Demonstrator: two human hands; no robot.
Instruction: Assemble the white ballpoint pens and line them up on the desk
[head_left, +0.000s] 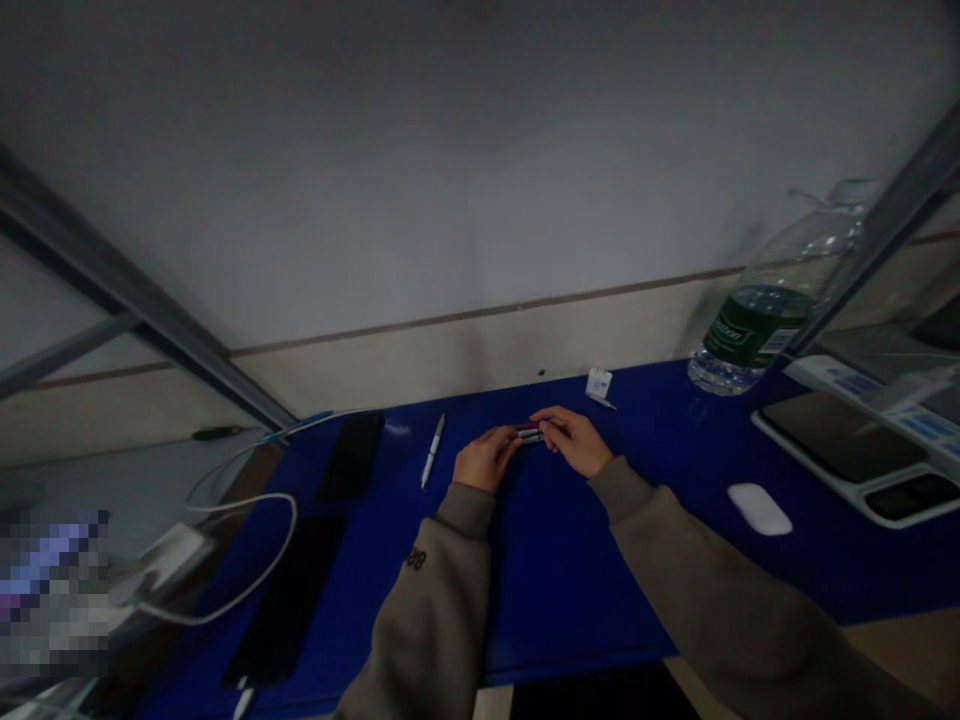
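My left hand (482,460) and my right hand (576,442) meet above the middle of a blue tabletop (574,560), with their fingers closed. Between them runs a small group of slim pen-like pieces (531,434), one dark red and the others pale or silvery. The left fingers grip one end and the right fingertips pinch the other; much of the pieces is hidden. Left of my left hand lies a white pen (433,452) with a grey end. Beyond my right hand, a small white block (598,381) stands near the wall, with a thin pointed silvery piece (601,400) before it.
To the left lie a dark phone (351,455), a larger dark tablet-like device (289,595) and a looping white cable (294,530). On the right are a large water bottle (757,320), a smooth white case (759,508) and a flat scale-like device (844,435). A wall (465,355) closes the back.
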